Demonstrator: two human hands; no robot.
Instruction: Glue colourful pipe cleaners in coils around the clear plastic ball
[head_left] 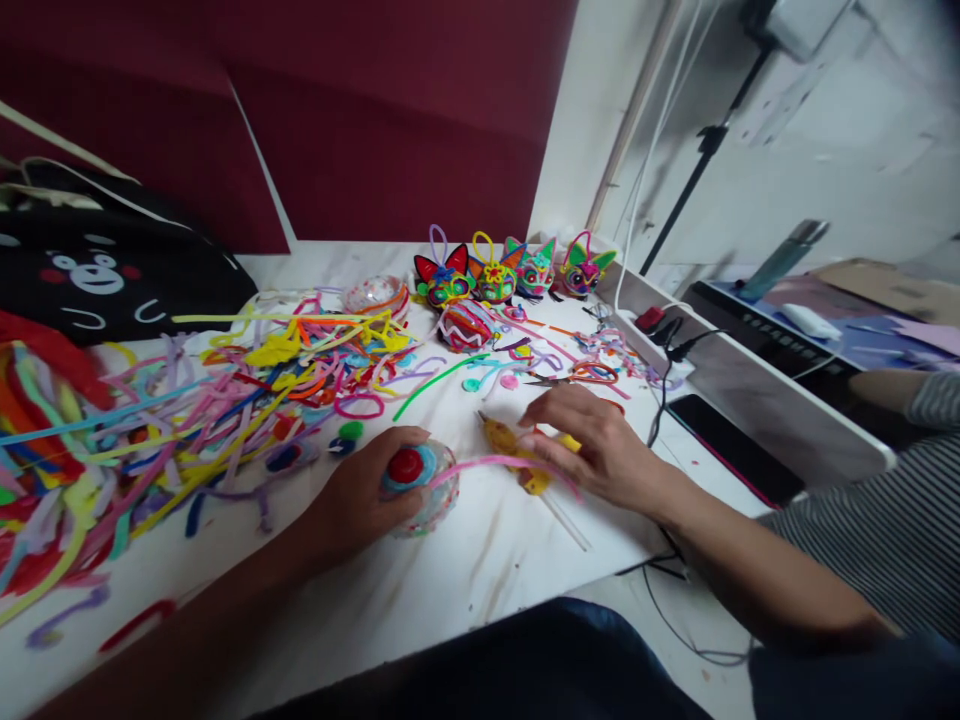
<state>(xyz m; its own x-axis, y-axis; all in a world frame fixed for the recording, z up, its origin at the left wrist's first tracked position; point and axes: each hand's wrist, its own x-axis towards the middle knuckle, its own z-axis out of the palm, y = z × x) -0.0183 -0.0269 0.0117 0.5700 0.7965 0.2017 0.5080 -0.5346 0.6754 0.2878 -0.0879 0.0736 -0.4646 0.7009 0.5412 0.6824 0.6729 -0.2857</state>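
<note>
White table [465, 580], near centre: left hand [352, 505] clasps a decorated clear ball [421, 487], seemingly to stop it rolling, while right hand [600, 445] lies flat, fingers loose, over a yellow glue gun [501, 436] and the ball's trailing pink pipe cleaner [491, 463].

Four cat-face figures [444, 282] [491, 278] [534, 268] [583, 270], two hands [360, 490] [600, 440], one bag [112, 275].

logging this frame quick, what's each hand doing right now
Left hand: closed around the decorated ball.
Right hand: fingers lying over the yellow glue gun; grip cannot be told.
</note>
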